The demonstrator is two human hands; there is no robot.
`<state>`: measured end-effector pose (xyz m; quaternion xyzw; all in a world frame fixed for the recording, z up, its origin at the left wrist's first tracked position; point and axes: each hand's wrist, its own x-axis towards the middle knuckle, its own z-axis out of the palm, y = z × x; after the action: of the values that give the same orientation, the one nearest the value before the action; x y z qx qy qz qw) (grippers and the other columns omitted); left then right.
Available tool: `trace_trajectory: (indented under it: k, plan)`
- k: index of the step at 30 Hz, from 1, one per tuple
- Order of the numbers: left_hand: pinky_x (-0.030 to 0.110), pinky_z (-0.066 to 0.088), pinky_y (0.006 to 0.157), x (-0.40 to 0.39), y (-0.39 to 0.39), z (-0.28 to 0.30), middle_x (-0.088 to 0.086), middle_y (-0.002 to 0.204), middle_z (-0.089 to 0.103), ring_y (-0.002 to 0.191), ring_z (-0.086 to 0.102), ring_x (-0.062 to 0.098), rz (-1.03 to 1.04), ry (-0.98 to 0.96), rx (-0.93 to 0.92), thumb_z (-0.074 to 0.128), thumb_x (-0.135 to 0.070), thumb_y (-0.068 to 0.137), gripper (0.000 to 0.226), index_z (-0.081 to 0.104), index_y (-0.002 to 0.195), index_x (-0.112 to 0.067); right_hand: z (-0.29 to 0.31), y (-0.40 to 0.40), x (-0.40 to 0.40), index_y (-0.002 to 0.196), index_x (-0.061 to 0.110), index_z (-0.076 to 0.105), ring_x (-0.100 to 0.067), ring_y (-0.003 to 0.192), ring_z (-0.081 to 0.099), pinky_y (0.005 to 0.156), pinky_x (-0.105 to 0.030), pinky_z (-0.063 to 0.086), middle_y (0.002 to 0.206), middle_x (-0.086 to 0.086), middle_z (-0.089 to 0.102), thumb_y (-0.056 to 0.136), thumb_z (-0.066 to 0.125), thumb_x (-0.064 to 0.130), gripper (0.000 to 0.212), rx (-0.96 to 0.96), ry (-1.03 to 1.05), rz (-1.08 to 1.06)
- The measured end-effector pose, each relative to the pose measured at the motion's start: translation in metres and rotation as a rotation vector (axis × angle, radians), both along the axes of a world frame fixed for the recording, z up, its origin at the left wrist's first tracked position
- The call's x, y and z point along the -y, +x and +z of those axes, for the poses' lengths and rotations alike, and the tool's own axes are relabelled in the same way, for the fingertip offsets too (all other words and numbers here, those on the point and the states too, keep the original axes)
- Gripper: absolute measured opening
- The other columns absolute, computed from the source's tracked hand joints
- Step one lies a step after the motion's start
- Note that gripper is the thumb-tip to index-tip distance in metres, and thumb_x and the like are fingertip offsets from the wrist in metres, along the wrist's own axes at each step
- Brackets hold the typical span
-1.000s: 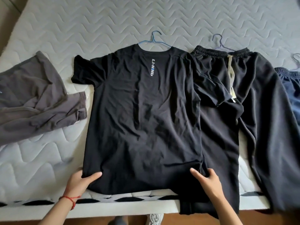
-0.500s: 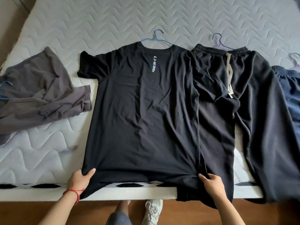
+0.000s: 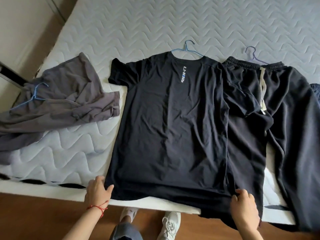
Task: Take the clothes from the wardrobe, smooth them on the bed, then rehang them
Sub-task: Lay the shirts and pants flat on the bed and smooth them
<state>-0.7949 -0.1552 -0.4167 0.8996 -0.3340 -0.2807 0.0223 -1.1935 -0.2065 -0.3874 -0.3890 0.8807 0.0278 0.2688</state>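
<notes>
Left hand (image 3: 97,191) and right hand (image 3: 243,203) pinching the near hem corners of black T-shirt (image 3: 169,127), one at each side.

Lying flat and back-up on the quilted mattress (image 3: 155,23), hem drawn just past the near edge, collar at the far end on a blue hanger (image 3: 187,49). Left thumb on top of the cloth, fingers tucked under the corner; red string (image 3: 97,207) round that wrist. Right fingers curled over the hem where it overlaps black trousers (image 3: 285,118), spread just to the right on a purple hanger (image 3: 253,54), pale drawstring (image 3: 262,90) trailing down. Crumpled grey garment (image 3: 57,104) well to the left, with another blue hanger on it. White sneakers (image 3: 170,224) on wood floor (image 3: 43,219) below the bed edge.
</notes>
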Motion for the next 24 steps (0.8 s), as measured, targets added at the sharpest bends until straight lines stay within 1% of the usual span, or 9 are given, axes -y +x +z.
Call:
trace_trajectory:
  k: [2, 5, 8, 11, 14, 16, 20, 22, 24]
  plan:
    - [0.048, 0.048, 0.081, 0.004, 0.0, 0.006, 0.024, 0.104, 0.058, 0.1, 0.056, 0.042, -0.06, -0.05, 0.027, 0.069, -0.016, 0.076, 0.036, 0.057, 0.107, -0.001, 0.004, 0.03, 0.004, 0.114, 0.013, 0.057, -0.036, 0.109, 0.053, 0.083, -0.039, 0.04, 0.12, -0.015, 0.052, 0.089, 0.048, 0.016, 0.027, 0.043, -0.046, 0.132]
    - [0.045, 0.048, 0.085, 0.015, 0.01, 0.008, 0.019, 0.107, 0.061, 0.104, 0.056, 0.037, -0.172, -0.12, -0.004, 0.067, -0.016, 0.078, 0.034, 0.059, 0.108, -0.004, 0.007, 0.09, 0.007, 0.101, 0.021, 0.06, -0.034, 0.098, 0.059, 0.074, -0.037, 0.043, 0.108, -0.01, 0.058, 0.087, 0.054, 0.016, 0.016, 0.19, -0.106, 0.361]
    - [0.046, 0.046, 0.089, 0.032, 0.04, 0.007, 0.021, 0.106, 0.063, 0.105, 0.056, 0.039, -0.155, -0.205, -0.047, 0.068, -0.009, 0.076, 0.031, 0.062, 0.105, -0.001, 0.006, 0.157, 0.018, 0.093, 0.026, 0.053, -0.029, 0.088, 0.061, 0.07, -0.037, 0.045, 0.096, -0.004, 0.058, 0.086, 0.056, 0.016, 0.012, 0.29, -0.135, 0.514]
    - [0.044, 0.046, 0.089, 0.052, 0.087, 0.011, 0.021, 0.104, 0.063, 0.104, 0.056, 0.038, -0.091, -0.319, -0.065, 0.068, -0.003, 0.075, 0.029, 0.062, 0.103, 0.003, 0.005, 0.227, 0.042, 0.1, 0.021, 0.061, -0.016, 0.084, 0.057, 0.068, -0.028, 0.041, 0.094, 0.01, 0.052, 0.09, 0.05, 0.02, 0.015, 0.318, -0.153, 0.57]
    - [0.044, 0.047, 0.086, 0.069, 0.151, 0.014, 0.023, 0.101, 0.064, 0.1, 0.058, 0.041, -0.092, -0.454, -0.027, 0.069, 0.002, 0.073, 0.029, 0.062, 0.101, 0.005, -0.005, 0.301, 0.073, 0.105, 0.017, 0.061, -0.01, 0.079, 0.052, 0.069, -0.025, 0.043, 0.094, 0.014, 0.049, 0.092, 0.048, 0.019, 0.019, 0.377, -0.199, 0.626]
    - [0.044, 0.047, 0.085, 0.076, 0.207, 0.014, 0.026, 0.098, 0.064, 0.097, 0.059, 0.043, -0.043, -0.506, 0.027, 0.066, -0.002, 0.074, 0.027, 0.062, 0.099, 0.007, -0.01, 0.356, 0.096, 0.107, 0.018, 0.061, -0.012, 0.082, 0.054, 0.068, -0.024, 0.043, 0.097, 0.012, 0.051, 0.093, 0.046, 0.019, 0.02, 0.422, -0.208, 0.687]
    - [0.041, 0.046, 0.082, 0.091, 0.324, 0.018, 0.021, 0.094, 0.062, 0.092, 0.057, 0.037, -0.05, -0.582, 0.153, 0.046, -0.027, 0.079, 0.037, 0.062, 0.097, 0.001, -0.014, 0.471, 0.141, 0.108, 0.012, 0.062, -0.024, 0.09, 0.06, 0.067, -0.028, 0.042, 0.105, 0.0, 0.061, 0.092, 0.046, 0.017, 0.023, 0.466, -0.31, 0.79]
    - [0.042, 0.044, 0.083, 0.101, 0.363, 0.022, 0.021, 0.097, 0.063, 0.095, 0.056, 0.036, -0.122, -0.58, 0.268, 0.043, -0.029, 0.082, 0.038, 0.061, 0.098, 0.0, -0.009, 0.506, 0.16, 0.103, 0.008, 0.065, -0.031, 0.087, 0.061, 0.066, -0.031, 0.044, 0.098, -0.01, 0.063, 0.09, 0.042, 0.022, 0.03, 0.463, -0.419, 0.819]
    - [0.047, 0.047, 0.082, 0.113, 0.409, 0.021, 0.021, 0.103, 0.063, 0.099, 0.057, 0.04, -0.107, -0.552, 0.342, 0.041, -0.028, 0.084, 0.038, 0.061, 0.102, -0.001, -0.008, 0.546, 0.178, 0.101, 0.007, 0.066, -0.033, 0.088, 0.061, 0.069, -0.034, 0.047, 0.097, -0.012, 0.063, 0.087, 0.041, 0.025, 0.033, 0.466, -0.475, 0.839]
